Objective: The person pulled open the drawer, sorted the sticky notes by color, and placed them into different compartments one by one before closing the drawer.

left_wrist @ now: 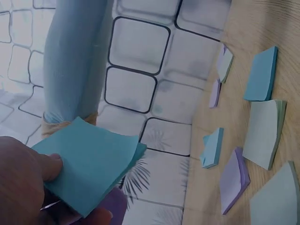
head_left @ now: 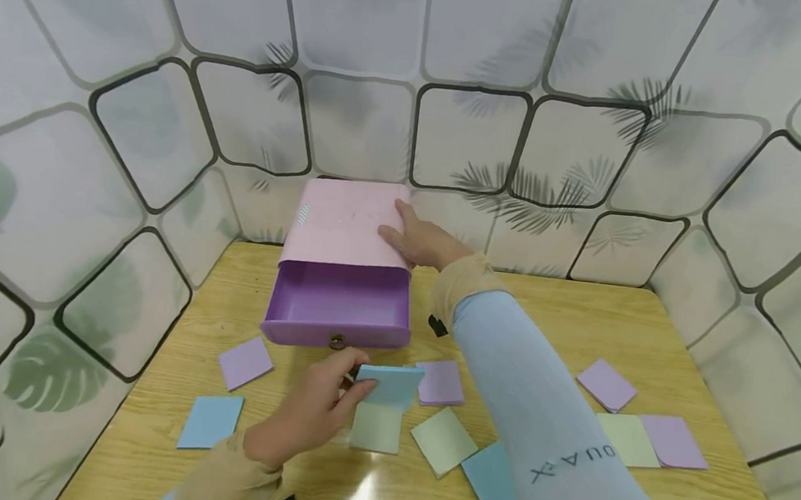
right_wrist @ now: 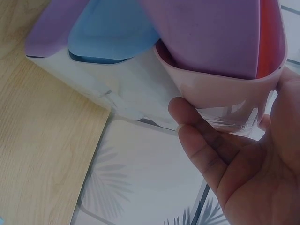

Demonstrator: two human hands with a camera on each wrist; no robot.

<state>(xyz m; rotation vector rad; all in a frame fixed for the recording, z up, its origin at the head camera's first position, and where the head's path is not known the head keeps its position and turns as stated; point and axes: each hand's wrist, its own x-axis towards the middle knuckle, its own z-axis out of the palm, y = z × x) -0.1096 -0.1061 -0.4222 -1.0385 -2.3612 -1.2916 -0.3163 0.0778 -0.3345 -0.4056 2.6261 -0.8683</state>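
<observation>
Here, a square blue paper pad was pinched by the left hand, the purple plastic drawer toward the worktop's far edge.

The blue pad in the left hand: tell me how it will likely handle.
The blue pad will probably bend little, since it juts nearly flat where the left hand pinches one side. Its thin stack suggests little weight. Its layers may splay, as they sit unevenly at the far corner.

The drawer is showing smooth plastic, its lock metal; notes are looking like matt paper, the table glossy wood.
</observation>
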